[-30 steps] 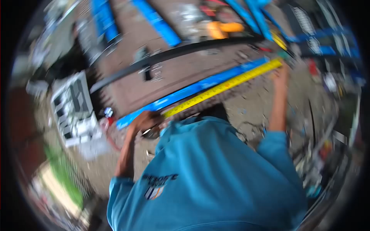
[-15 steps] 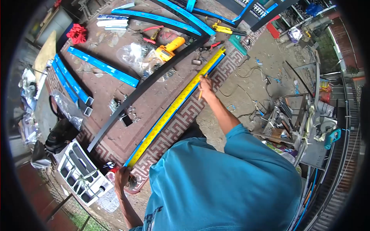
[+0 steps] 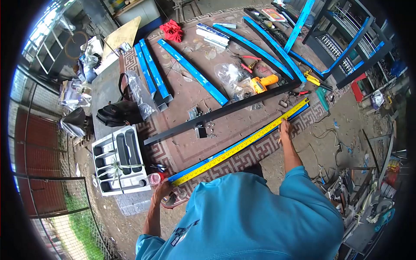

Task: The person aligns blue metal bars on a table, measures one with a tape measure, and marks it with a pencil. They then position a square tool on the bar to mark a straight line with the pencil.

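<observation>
A yellow tape measure blade (image 3: 242,145) is stretched along a blue-filmed metal bar (image 3: 203,165) at the near side of the patterned table. My left hand (image 3: 163,190) is closed at the blade's lower-left end; the tape's case is mostly hidden in or under it. Farther right, my right hand (image 3: 285,129) grips the blade and bar near the tape's far end. A thin pencil (image 3: 279,140) sticks out from its fingers. The tape's tip (image 3: 307,101) lies just beyond that hand.
A long dark bar (image 3: 225,110) crosses the table beyond the tape. Around it are a yellow drill (image 3: 263,83), blue-filmed bars (image 3: 193,71), a red cloth (image 3: 171,30), pliers (image 3: 248,65) and small screws. A grey cutlery tray (image 3: 119,160) and black bag (image 3: 119,113) sit at left.
The camera view has turned and shifted, so the table now appears rotated and more of the left side shows. Both hands stay at about the same places along the tape and bar.
</observation>
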{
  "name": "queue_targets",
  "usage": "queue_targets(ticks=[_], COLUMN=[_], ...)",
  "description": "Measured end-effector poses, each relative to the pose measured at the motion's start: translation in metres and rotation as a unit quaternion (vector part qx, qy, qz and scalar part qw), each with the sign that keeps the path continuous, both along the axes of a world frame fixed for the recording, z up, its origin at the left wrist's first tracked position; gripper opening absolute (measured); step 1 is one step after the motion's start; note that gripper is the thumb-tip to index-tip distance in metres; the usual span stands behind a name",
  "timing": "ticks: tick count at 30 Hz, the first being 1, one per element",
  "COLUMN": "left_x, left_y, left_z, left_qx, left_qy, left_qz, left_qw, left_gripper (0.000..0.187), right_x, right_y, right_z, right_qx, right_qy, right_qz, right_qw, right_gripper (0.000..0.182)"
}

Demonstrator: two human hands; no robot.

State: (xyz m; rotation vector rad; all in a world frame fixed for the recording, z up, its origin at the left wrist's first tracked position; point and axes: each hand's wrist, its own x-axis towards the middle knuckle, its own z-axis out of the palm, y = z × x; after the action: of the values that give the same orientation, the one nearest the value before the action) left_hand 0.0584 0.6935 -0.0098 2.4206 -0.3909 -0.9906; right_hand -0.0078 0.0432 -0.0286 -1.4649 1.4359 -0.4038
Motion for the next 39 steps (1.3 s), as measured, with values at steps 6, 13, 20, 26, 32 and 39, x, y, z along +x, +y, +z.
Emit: queue_targets(ticks=[6,13,20,26,32,39], left_x=[-0.009,-0.021,-0.014,-0.005,-0.023,-0.019], left_y=[0.007,-0.02,-0.016,-0.023,-0.048,-0.041], left_z=[-0.004,-0.031,-0.053,-0.069,-0.039,-0.041], left_qx=[-0.097,-0.092,-0.083,-0.084,-0.08,-0.072], left_qy=[-0.12,-0.131,-0.133,-0.114,0.027,0.109], left_qz=[-0.039,-0.146,-0.259,-0.34,-0.153,-0.059], left_qw=[0.987,0.976,0.953,0.93,0.985,0.99], left_gripper=[0.024,0.021,0.02,0.022,0.024,0.024], right_x=[-0.001,-0.024,-0.028,-0.051,-0.053,-0.052], right_y=[-0.018,-0.073,0.05,0.118,0.095,0.086], right_z=[-0.023,-0.038,-0.007,-0.018,-0.018,-0.028], right_qx=[-0.161,-0.291,-0.233,-0.166,-0.143,-0.185], right_qy=[0.148,0.256,0.184,0.109,0.057,-0.006], right_qz=[0.076,0.131,0.101,0.158,0.151,0.183], right_qw=[0.973,0.912,0.95,0.967,0.976,0.966], right_gripper=[0.044,0.036,0.044,0.064,0.075,0.081])
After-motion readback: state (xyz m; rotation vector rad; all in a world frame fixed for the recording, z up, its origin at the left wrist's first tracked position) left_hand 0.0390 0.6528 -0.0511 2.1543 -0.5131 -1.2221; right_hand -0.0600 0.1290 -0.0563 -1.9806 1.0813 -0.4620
